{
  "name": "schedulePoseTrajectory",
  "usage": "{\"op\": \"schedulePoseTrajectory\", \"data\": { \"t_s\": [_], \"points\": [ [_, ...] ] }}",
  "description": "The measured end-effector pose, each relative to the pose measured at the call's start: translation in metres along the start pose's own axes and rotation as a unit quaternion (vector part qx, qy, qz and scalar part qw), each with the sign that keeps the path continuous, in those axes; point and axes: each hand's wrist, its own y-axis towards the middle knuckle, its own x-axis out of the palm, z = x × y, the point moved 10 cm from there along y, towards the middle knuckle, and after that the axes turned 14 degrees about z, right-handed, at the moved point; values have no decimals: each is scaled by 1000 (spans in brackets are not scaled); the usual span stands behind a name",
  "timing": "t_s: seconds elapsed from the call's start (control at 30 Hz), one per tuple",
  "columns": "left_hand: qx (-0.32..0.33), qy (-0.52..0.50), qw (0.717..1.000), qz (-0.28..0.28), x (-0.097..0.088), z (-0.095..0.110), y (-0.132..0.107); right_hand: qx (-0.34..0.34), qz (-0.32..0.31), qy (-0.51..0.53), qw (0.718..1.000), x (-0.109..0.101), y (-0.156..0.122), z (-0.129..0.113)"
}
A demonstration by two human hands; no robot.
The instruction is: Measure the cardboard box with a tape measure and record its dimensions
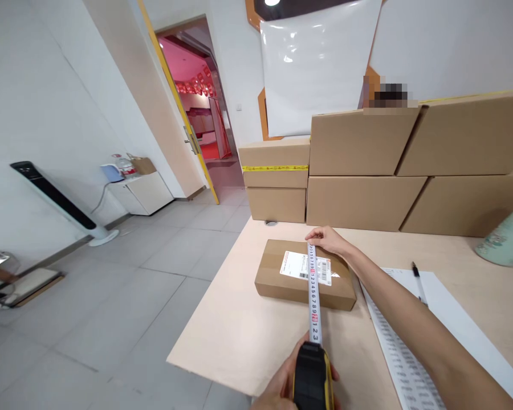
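A small brown cardboard box with a white shipping label lies flat on the table. Across its top, from the far edge toward me, runs the pulled-out blade of a tape measure, passing over the label. The black and yellow tape measure case is in my left hand, closed around it in front of the box's near side. At the box's far edge, my right hand pinches the end of the blade; the tip itself is mostly hidden by the fingers.
Large cardboard boxes are stacked along the table's back. To the right lie printed sheets with a black pen and a green floral bottle. The table's left edge drops to a tiled floor. Someone's blurred head shows behind the stack.
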Motion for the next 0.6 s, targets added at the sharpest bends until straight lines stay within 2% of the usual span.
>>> {"op": "schedulePoseTrajectory", "data": {
  "t_s": [0.13,0.43,0.6],
  "points": [
    [-2,1,1000,-25,5,-1,1,0,-1,1,1000,0,1,0],
    [-3,-11,1000,5,-10,-8,6,6,-4,7,1000,1,1,1],
    [-2,-4,1000,13,-12,-8,6,7,-3,11,1000,1,2,3]
  ]
}}
